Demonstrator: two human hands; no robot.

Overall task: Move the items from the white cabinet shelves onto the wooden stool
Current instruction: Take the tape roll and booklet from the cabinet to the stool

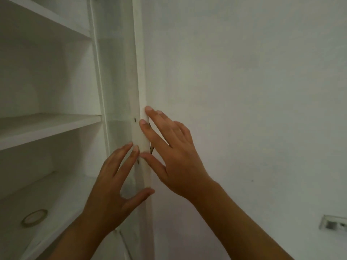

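Observation:
The white cabinet (50,126) fills the left, and its upper shelves show nothing on them. A flat round ring, like a roll of tape (34,217), lies on the lowest shelf at the bottom left. The cabinet's door edge (140,81) runs upright through the middle. My left hand (114,186) touches that edge with straight fingers, and its thumb rests on the edge lower down. My right hand (174,156) lies on the same edge from the right with its fingers spread and straight. Neither hand holds an item. The wooden stool is out of view.
A plain white wall (244,91) takes up the right half. A wall socket (333,224) sits low at the right edge. A narrow dark gap (151,148) shows between the door edge and the wall beside my right fingers.

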